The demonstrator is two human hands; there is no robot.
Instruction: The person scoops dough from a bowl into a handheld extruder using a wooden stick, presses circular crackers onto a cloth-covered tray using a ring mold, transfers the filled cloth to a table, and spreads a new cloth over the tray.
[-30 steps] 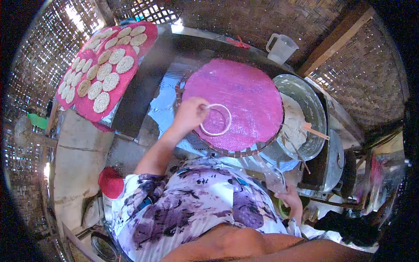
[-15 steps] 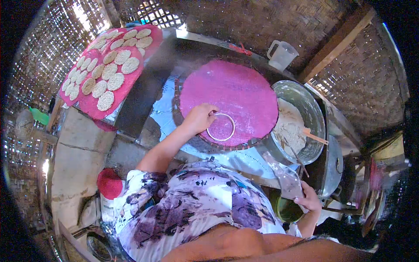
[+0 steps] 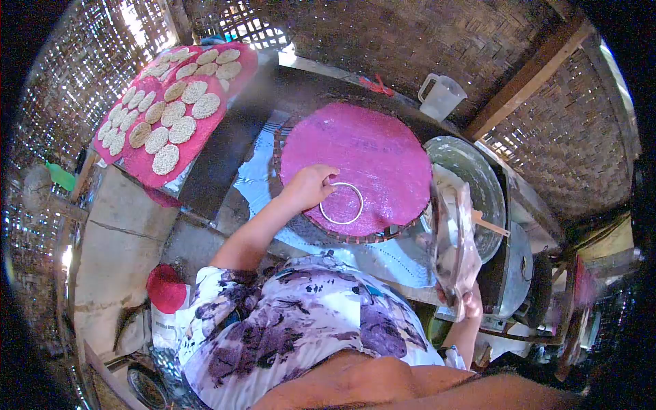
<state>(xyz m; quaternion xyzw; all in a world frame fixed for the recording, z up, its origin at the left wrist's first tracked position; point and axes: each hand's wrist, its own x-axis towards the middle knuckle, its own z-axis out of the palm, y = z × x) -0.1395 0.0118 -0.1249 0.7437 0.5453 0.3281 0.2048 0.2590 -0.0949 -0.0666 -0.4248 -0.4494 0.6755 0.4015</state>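
My left hand (image 3: 311, 186) pinches the edge of a thin pale ring (image 3: 360, 210), which is over the near part of a round pink sheet (image 3: 369, 150). That sheet lies on a round woven tray. At the right, my right hand (image 3: 469, 305) is closed on a flat, translucent scraper-like piece (image 3: 462, 256), smeared by motion and held upright. It partly hides a large metal basin (image 3: 488, 178) with pale dough-like mix and an orange-handled tool (image 3: 493, 224).
Several round pale cakes (image 3: 165, 158) lie on pink cloths (image 3: 205, 140) at the upper left. A clear pitcher (image 3: 444, 97) stands at the back. A metal lid (image 3: 517, 270) is right of the basin, and a red object (image 3: 166, 289) is at lower left.
My right hand has lifted the flat piece from beside my lap toward the basin and turned it upright. My left hand, with the ring, has shifted only slightly.
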